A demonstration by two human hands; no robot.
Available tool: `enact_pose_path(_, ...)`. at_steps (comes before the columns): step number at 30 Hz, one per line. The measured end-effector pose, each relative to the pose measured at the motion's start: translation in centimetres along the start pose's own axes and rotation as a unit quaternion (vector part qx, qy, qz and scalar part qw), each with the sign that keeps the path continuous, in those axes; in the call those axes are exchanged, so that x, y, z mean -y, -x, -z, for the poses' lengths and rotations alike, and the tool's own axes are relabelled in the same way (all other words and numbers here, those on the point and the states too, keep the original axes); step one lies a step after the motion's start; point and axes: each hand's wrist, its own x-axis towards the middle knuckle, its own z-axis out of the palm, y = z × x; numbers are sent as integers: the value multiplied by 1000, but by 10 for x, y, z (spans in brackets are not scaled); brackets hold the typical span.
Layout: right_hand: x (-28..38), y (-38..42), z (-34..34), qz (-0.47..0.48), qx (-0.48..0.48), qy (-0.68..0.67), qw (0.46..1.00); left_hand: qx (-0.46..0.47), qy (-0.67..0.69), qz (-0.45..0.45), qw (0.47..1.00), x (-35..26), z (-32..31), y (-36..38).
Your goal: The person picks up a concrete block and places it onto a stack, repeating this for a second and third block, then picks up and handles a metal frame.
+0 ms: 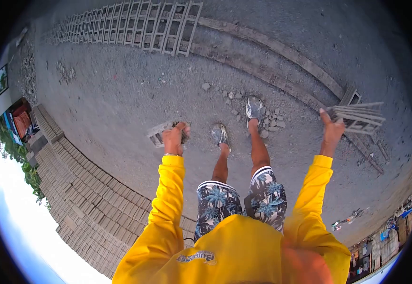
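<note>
My left hand [175, 138], in a yellow sleeve, is closed on the edge of a grey concrete hollow block [156, 135], held out to the left of my feet. To the right, my right hand [331, 130] grips the near end of another grey hollow block [362, 117], which looks slatted, with ridges and openings along it. This one is near the end of two long planks [305, 97] on the ground. Beside it, a smaller grey piece with an opening [350, 96] rests at the planks' end. Some of my fingers are hidden behind the blocks.
A long row of hollow blocks [135, 28] stands on the planks at the upper left. Broken stones [274, 118] lie around my right shoe [254, 108]. Stacked blocks [87, 189] form a large pile at left. Sheds and a bicycle [391, 221] are at the lower right.
</note>
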Motion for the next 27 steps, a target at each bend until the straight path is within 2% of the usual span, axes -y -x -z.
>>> enact_pose_path(1, -12, 35, -50, 23, 76, 67, 995, 56, 36, 6, 998, -22, -49, 32)
enact_pose_path(2, -8, 78, -96, 96, 160, 59, 981, 155, 79, -19, 985, -39, -85, 54)
enact_pose_path(3, 46, 115, -110, -9, 310, -21, 951, 218, 133, -10, 967, -58, -113, 70)
enact_pose_path(4, 51, 117, -115, -61, 402, -53, 912, 281, 188, 1, 941, -70, -130, 80)
enact_pose_path(5, 55, 109, -119, -108, 489, -84, 862, 283, 187, -18, 940, -74, -126, 76)
enact_pose_path(7, 77, 71, -100, -112, 426, -192, 877, 281, 181, -55, 941, -79, -89, 47)
enact_pose_path(9, 65, 65, -58, -135, 376, -274, 875, 232, 194, -74, 950, -74, -29, 27)
enact_pose_path(10, 56, 41, -46, -111, 347, -316, 876, 152, 136, -83, 975, -68, 2, 13)
enact_pose_path(11, 47, 27, -25, -129, 318, -314, 885, 98, 112, -91, 985, -61, 39, 2)
enact_pose_path(13, 33, 10, 28, -155, 264, -291, 906, 55, 100, -97, 989, -49, 121, -20)
enact_pose_path(15, 29, -4, 92, -162, 201, -258, 931, -54, 146, -75, 985, -52, 182, -16)
enact_pose_path(17, 22, -27, 159, -153, 134, -187, 961, -36, 198, -81, 976, -49, 249, -22)
enact_pose_path(18, 24, -37, 190, -148, 102, -139, 974, -72, 192, -80, 975, -55, 267, -15)
enact_pose_path(20, 11, -67, 244, -148, 42, -144, 978, -83, 164, -97, 978, -55, 305, -16)
enact_pose_path(23, 12, -106, 258, -86, -46, -73, 993, -130, 65, -84, 986, -57, 293, -14)
enact_pose_path(25, 4, -131, 242, -78, -71, -56, 993, -111, 38, -78, 990, -45, 247, -21)
enact_pose_path(26, 6, -131, 216, -46, -95, 13, 994, -144, -26, -79, 986, -38, 213, -22)
enact_pose_path(27, 13, -124, 177, -11, -119, 77, 990, -133, -45, -65, 988, -43, 160, -7)
